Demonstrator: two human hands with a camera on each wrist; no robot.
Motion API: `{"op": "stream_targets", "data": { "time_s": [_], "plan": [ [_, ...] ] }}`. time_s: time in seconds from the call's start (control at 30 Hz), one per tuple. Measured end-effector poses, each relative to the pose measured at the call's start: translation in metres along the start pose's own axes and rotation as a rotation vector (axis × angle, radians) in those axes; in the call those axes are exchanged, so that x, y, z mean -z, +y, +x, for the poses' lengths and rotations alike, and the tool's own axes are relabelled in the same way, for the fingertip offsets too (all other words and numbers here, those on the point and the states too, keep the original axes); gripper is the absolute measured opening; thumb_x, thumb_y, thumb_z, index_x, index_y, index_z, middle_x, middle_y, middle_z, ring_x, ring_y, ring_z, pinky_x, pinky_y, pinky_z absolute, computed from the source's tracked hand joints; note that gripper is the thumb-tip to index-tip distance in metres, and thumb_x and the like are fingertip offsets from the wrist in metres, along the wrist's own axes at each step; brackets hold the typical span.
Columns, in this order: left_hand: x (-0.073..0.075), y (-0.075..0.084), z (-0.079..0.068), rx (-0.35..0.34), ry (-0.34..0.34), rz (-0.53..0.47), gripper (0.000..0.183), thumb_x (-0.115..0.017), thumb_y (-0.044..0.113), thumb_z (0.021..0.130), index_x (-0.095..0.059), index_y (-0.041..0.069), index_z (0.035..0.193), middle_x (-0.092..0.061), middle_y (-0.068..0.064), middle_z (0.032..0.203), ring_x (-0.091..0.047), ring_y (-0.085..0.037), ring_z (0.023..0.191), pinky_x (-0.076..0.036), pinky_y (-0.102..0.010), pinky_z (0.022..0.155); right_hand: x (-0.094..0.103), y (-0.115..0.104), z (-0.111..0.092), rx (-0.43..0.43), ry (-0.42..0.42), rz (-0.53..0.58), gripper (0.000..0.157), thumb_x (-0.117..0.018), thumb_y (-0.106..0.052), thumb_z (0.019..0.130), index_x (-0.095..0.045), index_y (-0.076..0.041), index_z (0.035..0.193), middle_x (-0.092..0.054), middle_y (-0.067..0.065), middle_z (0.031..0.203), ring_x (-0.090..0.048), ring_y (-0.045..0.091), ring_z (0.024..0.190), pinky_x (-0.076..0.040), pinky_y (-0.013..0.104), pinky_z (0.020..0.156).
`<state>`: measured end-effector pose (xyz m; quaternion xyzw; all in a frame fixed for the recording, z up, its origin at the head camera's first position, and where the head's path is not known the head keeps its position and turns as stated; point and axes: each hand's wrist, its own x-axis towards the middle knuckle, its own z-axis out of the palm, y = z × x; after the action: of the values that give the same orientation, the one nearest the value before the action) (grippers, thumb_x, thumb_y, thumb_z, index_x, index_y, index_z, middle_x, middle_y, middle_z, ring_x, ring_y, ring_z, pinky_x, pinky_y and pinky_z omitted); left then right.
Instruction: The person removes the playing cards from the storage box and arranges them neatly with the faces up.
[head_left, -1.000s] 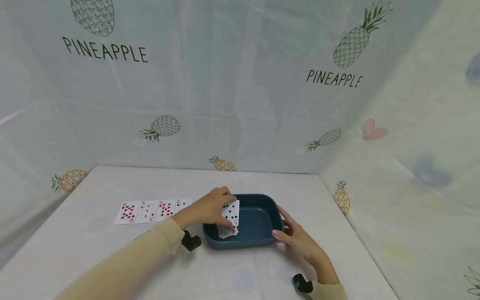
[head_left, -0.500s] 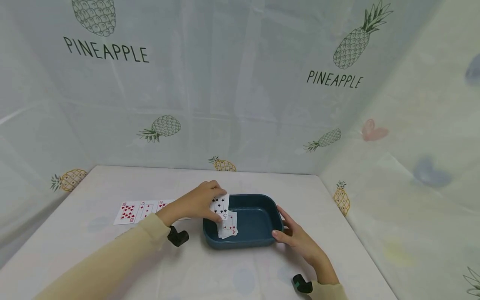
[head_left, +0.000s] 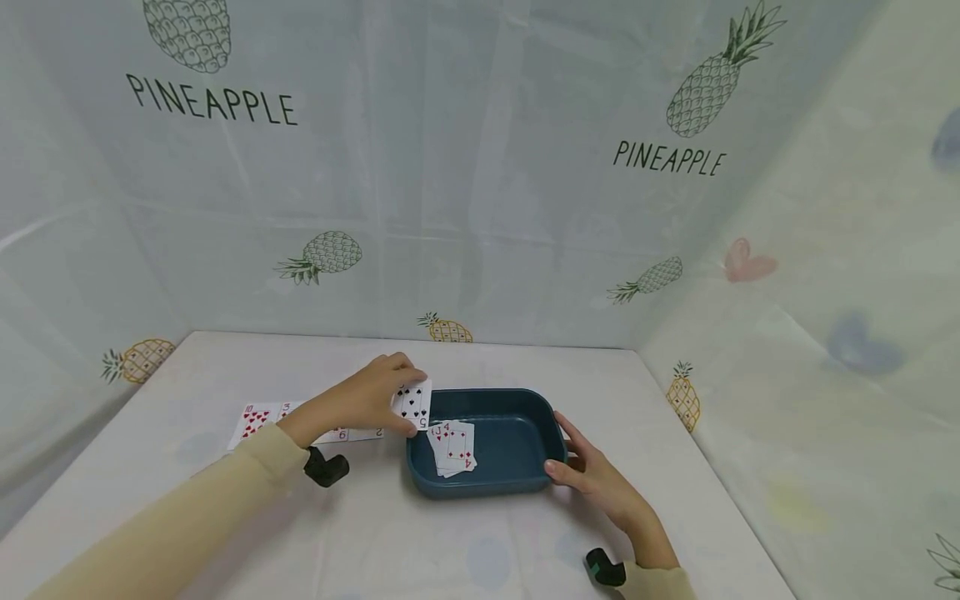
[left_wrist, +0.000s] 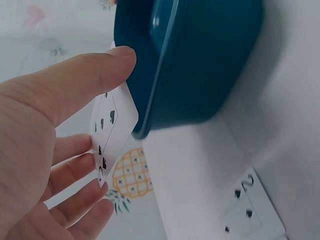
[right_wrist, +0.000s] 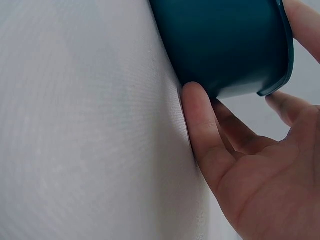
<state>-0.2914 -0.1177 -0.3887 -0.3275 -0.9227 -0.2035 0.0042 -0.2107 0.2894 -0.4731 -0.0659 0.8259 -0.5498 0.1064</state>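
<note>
My left hand [head_left: 360, 404] pinches a playing card [head_left: 415, 407] with black spades, just above the left rim of a dark blue rectangular dish [head_left: 498, 487]. In the left wrist view the thumb lies on one edge of the card [left_wrist: 114, 125] and fingertips meet the opposite edge. Inside the dish at its left, several loosely stacked cards [head_left: 456, 447] lie face up, a four of diamonds on top. My right hand [head_left: 596, 479] holds the dish's right end; the right wrist view shows its fingers against the dish [right_wrist: 225, 45].
Left of the dish, a row of face-up cards [head_left: 255, 421] lies on the white-covered table [head_left: 420, 550], partly hidden behind my left hand and forearm. A two of spades [left_wrist: 252, 210] ends that row nearest the dish. Pineapple-printed sheets [head_left: 480, 208] hang behind the table.
My left hand has moved left and slightly up with the spade card, from over the stacked cards to the dish's left rim. The right hand and the dish have stayed in place.
</note>
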Motion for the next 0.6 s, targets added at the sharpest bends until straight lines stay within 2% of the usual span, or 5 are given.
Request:
{"op": "stream_targets", "data": {
  "time_s": [0.3,0.6],
  "plan": [
    [0.012,-0.018,-0.014,-0.004,0.014,0.018,0.084,-0.098,0.036,0.075,-0.063,0.003,0.144,-0.06,-0.006,0.129,-0.054,-0.024,0.117,-0.051,-0.044,0.099,-0.001,-0.001,-0.001,-0.006,0.005,0.004,0.083,-0.072,-0.027,0.101,-0.025,-0.036,0.169,-0.041,0.025,0.163,-0.056,0.036,0.138,-0.051,0.05,0.107],
    [0.02,-0.035,-0.026,0.011,0.016,0.037,0.085,-0.098,0.038,0.075,-0.063,0.002,0.144,-0.061,-0.006,0.128,-0.055,-0.021,0.109,-0.052,-0.041,0.093,-0.001,-0.004,-0.002,0.0,0.009,0.008,0.082,-0.072,-0.026,0.101,-0.026,-0.036,0.169,-0.04,0.026,0.163,-0.056,0.035,0.137,-0.051,0.051,0.108]
  ]
}}
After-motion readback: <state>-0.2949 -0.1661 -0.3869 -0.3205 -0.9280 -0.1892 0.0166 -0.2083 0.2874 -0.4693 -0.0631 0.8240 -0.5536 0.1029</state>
